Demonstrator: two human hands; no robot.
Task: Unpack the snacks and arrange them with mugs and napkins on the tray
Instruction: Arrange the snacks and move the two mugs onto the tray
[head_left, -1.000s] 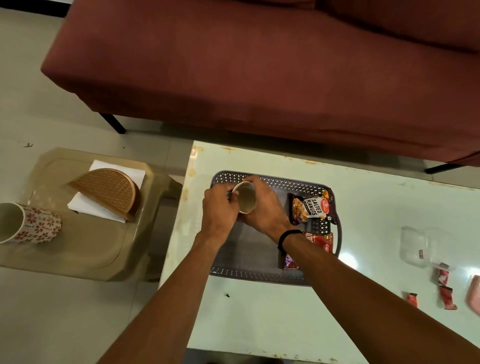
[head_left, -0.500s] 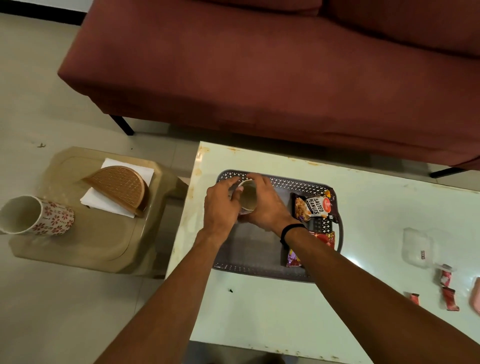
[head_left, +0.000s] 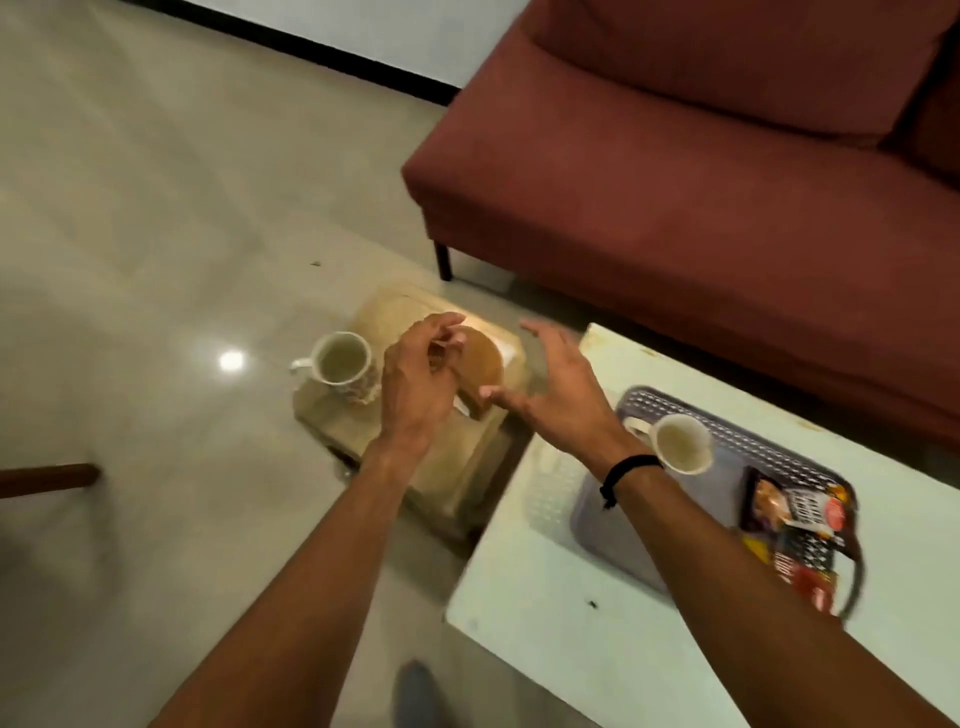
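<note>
A white mug (head_left: 680, 446) stands alone at the far left of the grey tray (head_left: 737, 434), free of both hands. Snack packets (head_left: 792, 512) lie at the tray's right end. My left hand (head_left: 415, 376) hovers with loosely curled fingers over the brown woven napkin holder (head_left: 485, 358), holding nothing. White napkins (head_left: 508, 347) peek out under the holder. My right hand (head_left: 553, 387) is spread in the air just right of the holder, empty. A flower-patterned mug (head_left: 344, 366) stands on the beige stool (head_left: 457, 470), left of my left hand.
The tray rests on a pale table (head_left: 561, 634), with the low stool close against its left edge. A dark red sofa (head_left: 727, 182) fills the far right. A brown wooden piece (head_left: 47, 479) juts in at the left over the tiled floor.
Both hands let go of the white mug, which now stands on the tray, and moved left over the stool. My head turned left, so the tray shifted to the right of the view.
</note>
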